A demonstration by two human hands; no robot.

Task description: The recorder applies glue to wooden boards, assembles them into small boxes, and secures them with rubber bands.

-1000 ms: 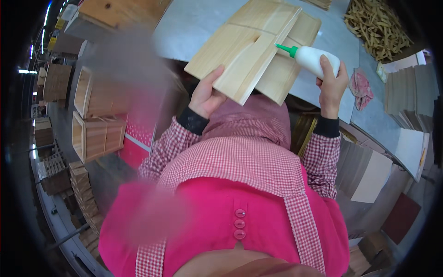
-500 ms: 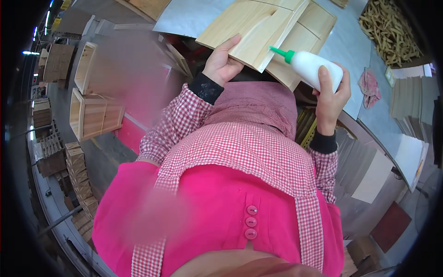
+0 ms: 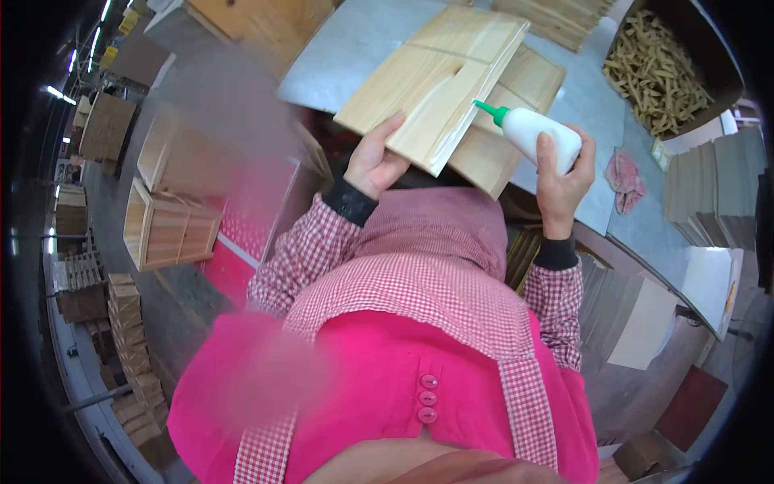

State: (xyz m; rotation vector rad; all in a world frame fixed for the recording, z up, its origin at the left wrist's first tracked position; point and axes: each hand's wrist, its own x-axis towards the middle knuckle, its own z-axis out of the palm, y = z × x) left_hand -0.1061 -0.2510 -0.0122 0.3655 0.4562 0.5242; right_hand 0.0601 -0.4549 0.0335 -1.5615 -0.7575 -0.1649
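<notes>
My left hand [image 3: 376, 159] grips the near left edge of a pale wooden panel [image 3: 427, 89], thumb on top and fingers below. The panel is tilted, and a groove line crosses its far part. My right hand [image 3: 563, 173] is wrapped round a white squeeze bottle [image 3: 542, 135] with a green nozzle [image 3: 490, 111]. The nozzle tip meets the panel's right long edge, where a streak of white glue [image 3: 461, 129] runs along it. Under and to the right of this panel lies a second wooden panel [image 3: 489, 149] on the table.
The pale worktable [image 3: 592, 97] carries a box of thin wooden strips [image 3: 657, 77] at the far right, a pink cloth [image 3: 624, 180] and a stack of grey boards [image 3: 713, 189]. More wood slats [image 3: 560, 20] lie at the back. Wooden boxes [image 3: 173, 226] stand on the left.
The bottle's nozzle has moved along the panel's edge away from me, leaving a longer white streak on the near part. My view has shifted, so hands and panel appear slightly lower.
</notes>
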